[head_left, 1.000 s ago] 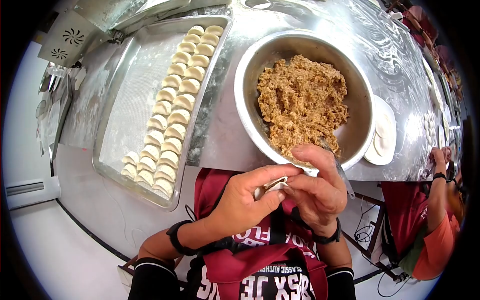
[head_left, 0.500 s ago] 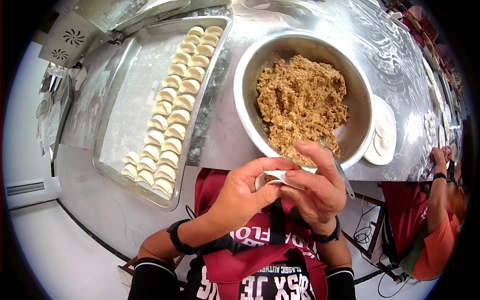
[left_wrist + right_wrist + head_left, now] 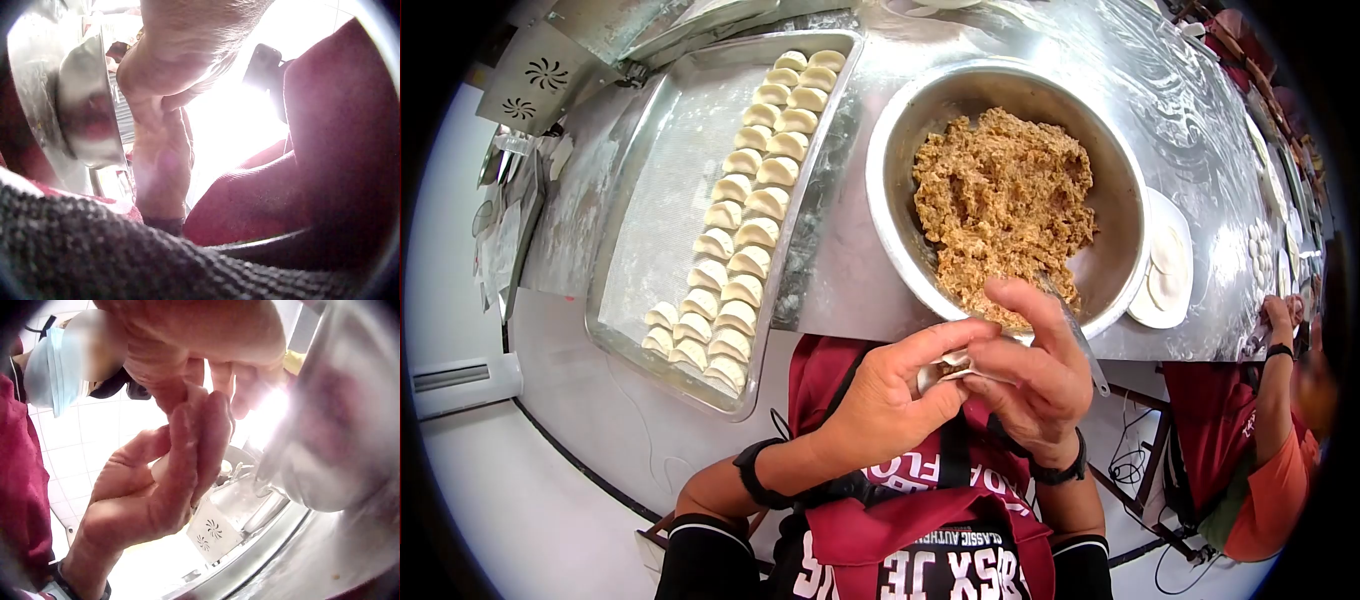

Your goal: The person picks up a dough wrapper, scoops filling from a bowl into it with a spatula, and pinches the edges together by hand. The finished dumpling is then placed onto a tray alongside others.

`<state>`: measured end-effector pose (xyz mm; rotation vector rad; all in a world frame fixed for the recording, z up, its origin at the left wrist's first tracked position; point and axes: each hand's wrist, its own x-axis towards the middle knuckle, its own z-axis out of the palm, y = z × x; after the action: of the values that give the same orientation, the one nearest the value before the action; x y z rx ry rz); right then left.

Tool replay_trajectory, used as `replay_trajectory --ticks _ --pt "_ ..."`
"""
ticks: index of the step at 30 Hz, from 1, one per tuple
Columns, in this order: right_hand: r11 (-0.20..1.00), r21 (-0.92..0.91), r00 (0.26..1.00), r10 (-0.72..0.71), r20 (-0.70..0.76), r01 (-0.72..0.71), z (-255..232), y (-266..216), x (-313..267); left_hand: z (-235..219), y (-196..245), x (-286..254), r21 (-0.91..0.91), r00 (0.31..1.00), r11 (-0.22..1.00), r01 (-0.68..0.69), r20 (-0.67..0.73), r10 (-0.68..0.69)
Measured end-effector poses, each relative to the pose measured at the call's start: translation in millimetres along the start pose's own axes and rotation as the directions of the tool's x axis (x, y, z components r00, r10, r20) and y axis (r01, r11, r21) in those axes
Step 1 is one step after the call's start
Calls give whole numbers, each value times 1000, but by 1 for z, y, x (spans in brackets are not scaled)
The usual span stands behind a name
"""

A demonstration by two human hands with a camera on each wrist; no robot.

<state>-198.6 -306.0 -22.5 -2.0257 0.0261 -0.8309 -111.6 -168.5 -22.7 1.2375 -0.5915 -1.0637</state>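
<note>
Both hands meet over the near rim of the metal bowl (image 3: 886, 130), holding a dumpling (image 3: 930, 378) whose white wrapper is folded around brown filling. The left hand (image 3: 888, 388) pinches its left side between thumb and index finger. On the other side, the thumb and fingers of the right hand (image 3: 1040, 390) press the wrapper's edge, with the index finger raised. In the right wrist view, the left hand (image 3: 150, 494) curls around the pale wrapper (image 3: 161, 467), and the right hand (image 3: 206, 331) comes down from above. The left wrist view hides the dumpling behind the left hand (image 3: 181, 56).
Brown minced filling (image 3: 1005, 200) fills much of the bowl, and a metal utensil's handle (image 3: 1090, 365) leans over its rim. Rows of dumplings (image 3: 750, 262) lie in a metal tray (image 3: 640, 190) at left. Round wrappers (image 3: 1168, 285) sit on a white plate (image 3: 1185, 225). Another person (image 3: 1270, 480) works at right.
The wrapper turned and showed more of its face half a second ago; now the right fingers cover more of its right side. Both hands stay in about the same place.
</note>
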Motion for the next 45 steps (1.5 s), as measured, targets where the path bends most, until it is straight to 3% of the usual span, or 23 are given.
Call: replay_trajectory --ticks 2,8,14,17,20,23,29,32,35,38,42,45 --pt "997 48 998 -60 22 59 -1 7 -4 -1 3 2 39 1000 999 7 25 -8" --pt "998 -57 1000 1 -25 -2 3 0 -3 -4 -7 3 -485 989 863 142 33 -144" --pt "994 -90 998 -69 -1 69 3 8 -5 5 -2 4 -98 996 994 49 -68 -56" --pt "995 -88 998 -55 7 55 3 8 -6 2 -5 1 209 1000 978 13 -7 -12" --pt "993 -103 998 -53 28 56 2 8 -7 0 -5 0 205 999 978 40 3 -41" --pt "993 -32 994 109 -27 -110 5 -3 -4 -2 -7 2 178 1000 984 -16 16 14" --pt "996 -19 995 87 48 -86 0 5 -12 1 -6 5 215 997 975 -55 -38 65" --pt "997 9 997 74 -7 -74 3 6 -14 1 -7 6 -197 994 976 90 -48 -102" --pt "995 -7 991 102 -82 -103 8 1 -9 -2 -14 4 -450 995 888 92 2 -102" --pt "997 -79 999 8 -45 -11 6 5 -10 2 -13 4 -395 990 911 121 -16 -139" --pt "993 -112 999 -31 -13 29 4 5 -10 7 -11 4 -73 996 997 1 -88 -7" --pt "993 -119 1000 -24 -3 23 2 3 -8 7 -12 1 179 994 982 -67 -79 82"
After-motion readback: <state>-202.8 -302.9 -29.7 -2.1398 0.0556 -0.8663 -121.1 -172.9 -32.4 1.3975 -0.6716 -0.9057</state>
